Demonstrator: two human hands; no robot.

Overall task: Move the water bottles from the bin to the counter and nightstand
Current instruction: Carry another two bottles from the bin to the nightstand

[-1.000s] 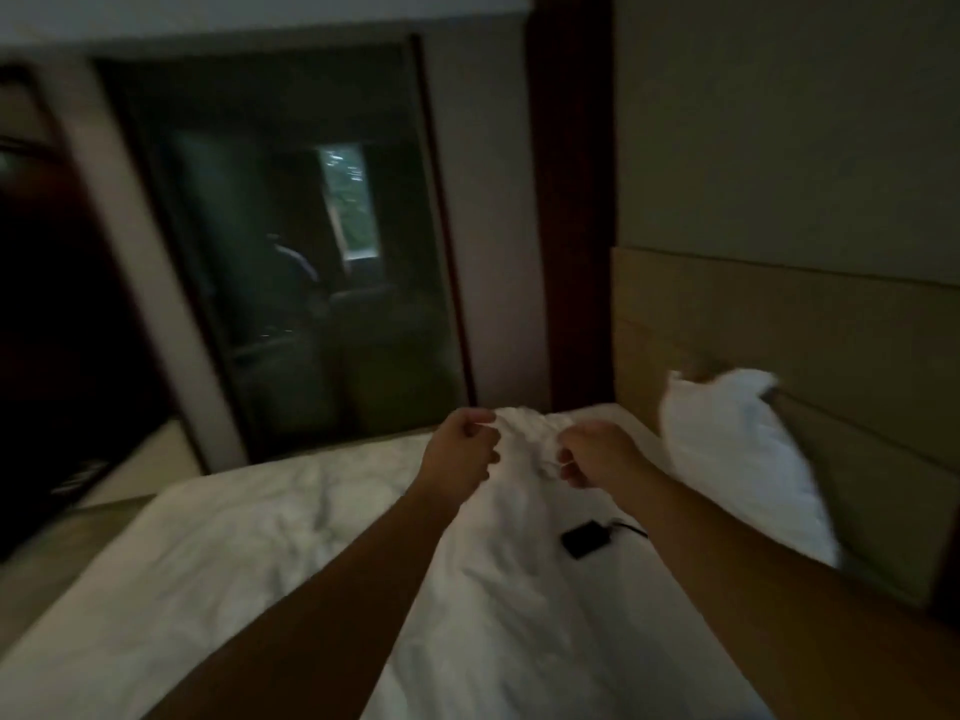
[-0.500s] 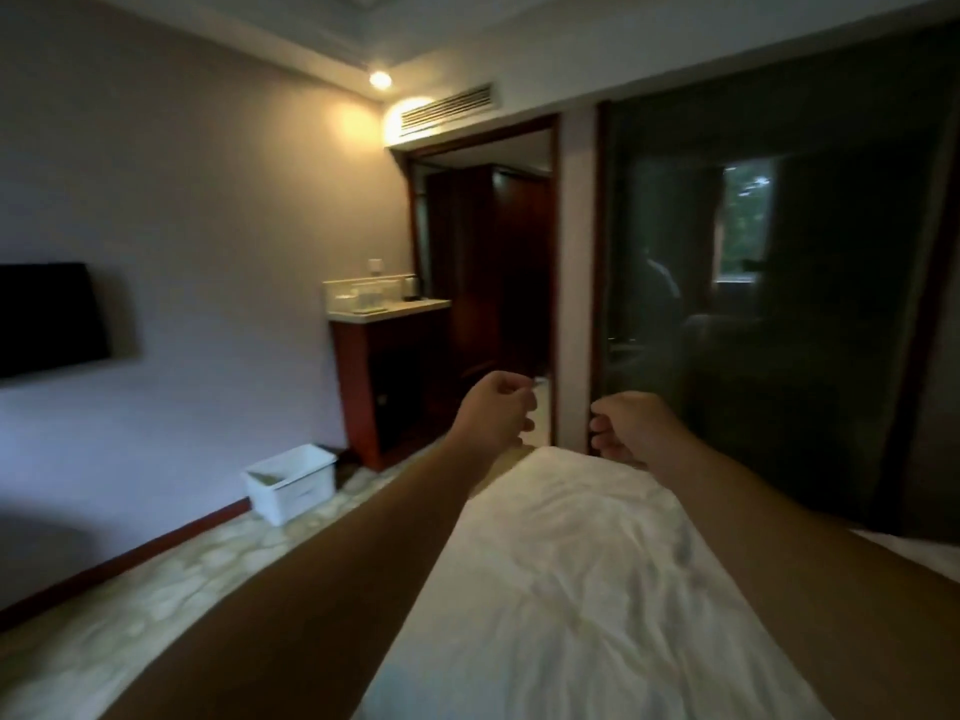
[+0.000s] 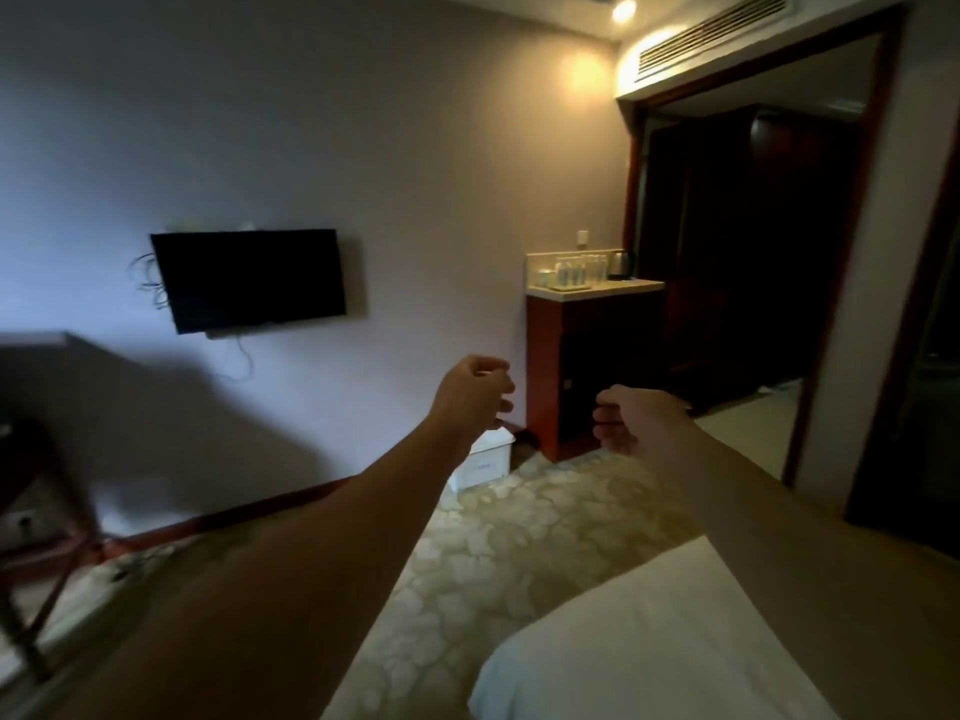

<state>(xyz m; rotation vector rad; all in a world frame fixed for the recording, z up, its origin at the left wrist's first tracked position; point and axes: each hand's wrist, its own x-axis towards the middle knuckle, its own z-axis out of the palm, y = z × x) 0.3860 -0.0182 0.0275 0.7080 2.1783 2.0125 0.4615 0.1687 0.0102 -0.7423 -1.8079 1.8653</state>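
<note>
Head view: left hand point(image 3: 475, 392) and right hand point(image 3: 628, 420) loosely curled, holding nothing. Walk to white bin point(image 3: 485, 459) left of desk point(image 3: 595, 291); crouch, spread grip wide.

The left forearm point(image 3: 363, 517) hides most of the white bin point(image 3: 485, 459); its contents are unseen.

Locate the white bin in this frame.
In the head view the white bin sits on the floor against the wall, just left of the red-brown cabinet, partly hidden behind the left hand.
</note>
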